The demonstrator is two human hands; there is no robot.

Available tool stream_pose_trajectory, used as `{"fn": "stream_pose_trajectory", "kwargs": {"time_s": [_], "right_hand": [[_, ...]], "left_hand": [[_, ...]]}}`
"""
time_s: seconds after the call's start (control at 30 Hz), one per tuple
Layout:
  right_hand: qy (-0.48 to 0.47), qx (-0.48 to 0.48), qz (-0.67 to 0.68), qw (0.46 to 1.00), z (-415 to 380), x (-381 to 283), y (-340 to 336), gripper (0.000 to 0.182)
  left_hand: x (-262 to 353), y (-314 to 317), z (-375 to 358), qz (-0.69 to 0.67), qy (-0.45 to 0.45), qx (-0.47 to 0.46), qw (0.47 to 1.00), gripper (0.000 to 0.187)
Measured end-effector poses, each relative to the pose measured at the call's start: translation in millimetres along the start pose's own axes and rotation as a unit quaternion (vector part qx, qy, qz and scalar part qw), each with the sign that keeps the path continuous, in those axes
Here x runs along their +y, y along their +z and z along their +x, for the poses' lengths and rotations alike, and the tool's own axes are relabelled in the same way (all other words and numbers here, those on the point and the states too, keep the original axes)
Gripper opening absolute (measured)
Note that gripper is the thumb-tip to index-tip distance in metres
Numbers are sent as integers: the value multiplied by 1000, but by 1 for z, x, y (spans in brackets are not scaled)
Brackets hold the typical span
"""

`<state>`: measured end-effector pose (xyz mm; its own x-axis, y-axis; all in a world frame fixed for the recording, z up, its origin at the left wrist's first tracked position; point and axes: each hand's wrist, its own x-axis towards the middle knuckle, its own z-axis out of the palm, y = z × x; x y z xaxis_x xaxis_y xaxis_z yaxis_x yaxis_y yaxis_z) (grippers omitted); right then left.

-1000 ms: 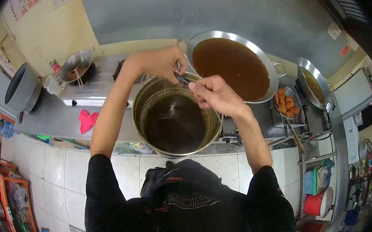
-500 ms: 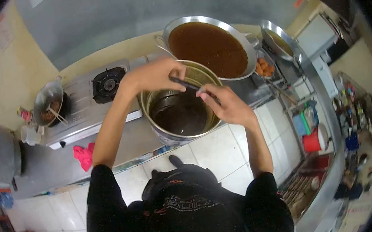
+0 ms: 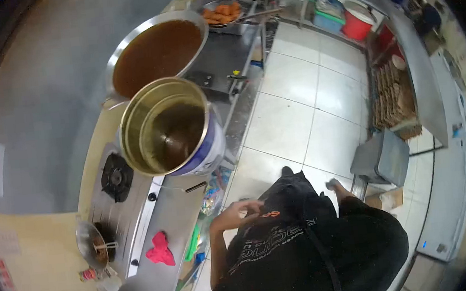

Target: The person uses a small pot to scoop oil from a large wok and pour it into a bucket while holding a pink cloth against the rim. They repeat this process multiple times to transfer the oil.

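My left hand (image 3: 235,215) is in front of my black apron, its fingers loosely curved with a gap between thumb and fingers. Nothing shows in its grasp. On my other side, beyond the black sleeve, a bit of my right forearm (image 3: 344,191) hangs low; the fingers are not distinguishable. A thin metal utensil with a black handle (image 3: 196,186) lies at the counter edge, just beyond my left hand. Behind it stands a large tin bucket (image 3: 214,143) with dark liquid (image 3: 179,136) in the bottom.
A wide metal pan (image 3: 196,17) of brown liquid stands behind the bucket, with fried pieces (image 3: 222,13) in a strainer farther back. To the left are a gas stove (image 3: 116,178), a wok (image 3: 89,236) and a pink cloth (image 3: 160,249). A grey bin (image 3: 383,159) stands at right.
My view and body have turned to the right. Both hands have left the bucket and lowered; the dark-handled thing they held over it is no longer in them.
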<state>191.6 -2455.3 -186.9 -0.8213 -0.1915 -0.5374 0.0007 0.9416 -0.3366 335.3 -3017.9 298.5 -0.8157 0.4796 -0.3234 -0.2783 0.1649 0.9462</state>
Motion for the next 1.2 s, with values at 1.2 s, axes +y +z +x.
{"fn": "stream_pose_trajectory", "kwargs": {"time_s": [1.2], "right_hand": [[290, -12, 389, 874, 251, 218, -433, 25]], "left_hand": [[-212, -244, 1020, -60, -449, 69, 889, 42]]}}
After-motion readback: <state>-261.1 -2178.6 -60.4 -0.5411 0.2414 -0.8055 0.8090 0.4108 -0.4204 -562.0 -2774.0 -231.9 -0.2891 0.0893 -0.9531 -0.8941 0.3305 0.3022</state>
